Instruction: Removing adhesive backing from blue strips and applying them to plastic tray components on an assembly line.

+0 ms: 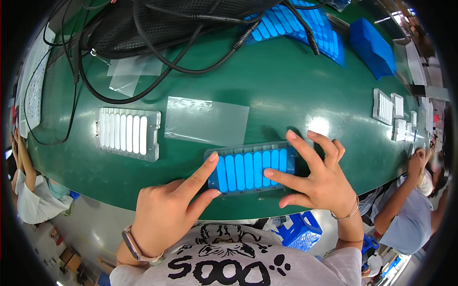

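Observation:
In front of me on the green table lies a clear plastic tray (208, 154) with a row of long blue rounded strips (241, 172) across it. My left hand (171, 205) holds the tray's left end, index finger on its upper left corner and thumb at the lower left. Over the right end, my right hand (319, 178) spreads its fingers, the index fingertip touching the blue strips. A similar tray with white strips (125, 132) lies to the left. Just beyond the blue one rests a clear plastic sheet (206, 120).
Black cables (181, 70) loop over a black mesh bag (167, 31) at the far side. Blue strip sheets (286, 24) and a blue bin (372, 47) are at the far right. More white-strip trays (383, 106) lie rightward. People work at both sides; a blue stool (300, 232) stands below the edge.

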`<move>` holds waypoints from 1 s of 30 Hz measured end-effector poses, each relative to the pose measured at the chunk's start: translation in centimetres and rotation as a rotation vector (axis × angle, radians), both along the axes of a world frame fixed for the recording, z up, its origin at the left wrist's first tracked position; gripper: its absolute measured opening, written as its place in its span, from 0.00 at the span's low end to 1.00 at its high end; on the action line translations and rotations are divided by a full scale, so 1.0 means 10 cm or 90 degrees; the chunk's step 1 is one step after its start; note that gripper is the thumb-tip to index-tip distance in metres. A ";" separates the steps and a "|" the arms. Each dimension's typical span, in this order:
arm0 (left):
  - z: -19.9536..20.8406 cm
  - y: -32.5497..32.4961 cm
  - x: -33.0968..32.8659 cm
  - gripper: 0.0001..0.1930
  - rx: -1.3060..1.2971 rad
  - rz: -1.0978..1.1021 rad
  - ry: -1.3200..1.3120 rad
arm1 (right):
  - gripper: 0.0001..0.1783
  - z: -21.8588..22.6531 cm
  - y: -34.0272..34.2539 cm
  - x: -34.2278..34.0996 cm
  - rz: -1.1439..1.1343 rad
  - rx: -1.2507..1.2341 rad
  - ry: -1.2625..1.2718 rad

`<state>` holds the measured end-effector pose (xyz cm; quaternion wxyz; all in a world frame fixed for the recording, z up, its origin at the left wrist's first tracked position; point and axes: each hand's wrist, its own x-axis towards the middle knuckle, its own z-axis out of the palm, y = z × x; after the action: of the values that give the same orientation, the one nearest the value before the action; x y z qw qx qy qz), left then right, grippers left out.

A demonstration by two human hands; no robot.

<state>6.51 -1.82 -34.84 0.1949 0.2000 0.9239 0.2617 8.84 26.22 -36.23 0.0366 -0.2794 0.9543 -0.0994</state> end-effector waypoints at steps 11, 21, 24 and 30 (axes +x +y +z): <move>0.04 0.04 -0.02 0.30 -0.001 -0.015 0.015 | 0.17 -0.15 0.13 0.16 -0.366 -0.260 0.035; -0.02 0.03 0.05 0.31 0.001 -0.028 0.006 | 0.18 -0.17 -0.73 0.38 -0.537 -0.290 0.155; -0.05 0.01 0.07 0.30 0.044 -0.011 0.048 | 0.11 -0.18 -0.70 0.39 -0.566 -0.304 0.201; -0.05 0.00 0.07 0.30 0.034 -0.024 0.051 | 0.05 -0.13 -0.72 0.35 -0.604 -0.382 0.173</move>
<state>7.23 -1.82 -35.39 0.1570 0.2332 0.9197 0.2741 12.36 19.00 -37.50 -0.2160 0.1705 0.9013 -0.3347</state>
